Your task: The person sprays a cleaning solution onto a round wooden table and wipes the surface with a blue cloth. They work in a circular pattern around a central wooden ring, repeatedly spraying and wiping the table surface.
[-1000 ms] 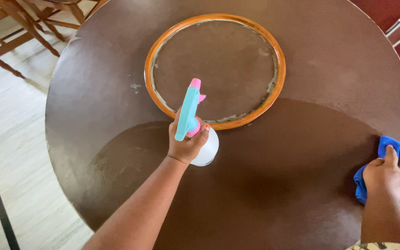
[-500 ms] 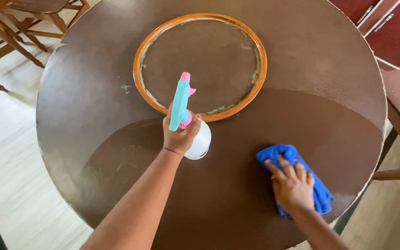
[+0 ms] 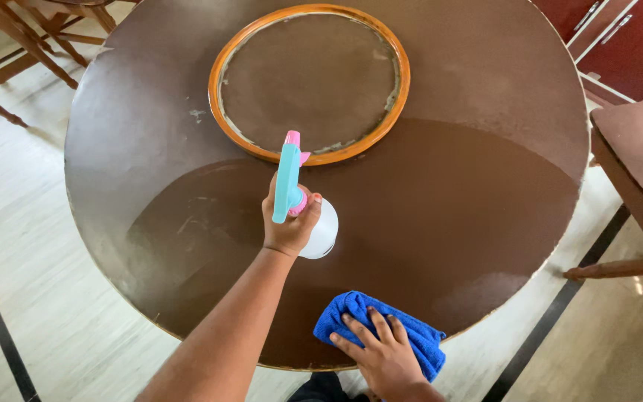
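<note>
We are holding the spray bottle [image 3: 303,205] in our left hand [image 3: 290,223], grip clamped, above the bench [image 3: 485,89] middle. Our right hand [image 3: 381,357], fingers spread, is pressing the blue cloth [image 3: 411,335] at the near edge. The near half is looking wiped dark; the far half and orange-rimmed turntable [image 3: 310,82] are looking dusty.

A round dark-brown table [image 3: 485,89] fills the view, its near half darker and glossier than the dull, dusty far half, with pale scuffs toward the left edge. In the far middle of the top sits a round inset panel ringed by an orange wooden rim [image 3: 405,82], its surface greyish and worn at the edges. A folded blue cloth [image 3: 422,339] lies flat on the near edge of the table, slightly right of centre.
</note>
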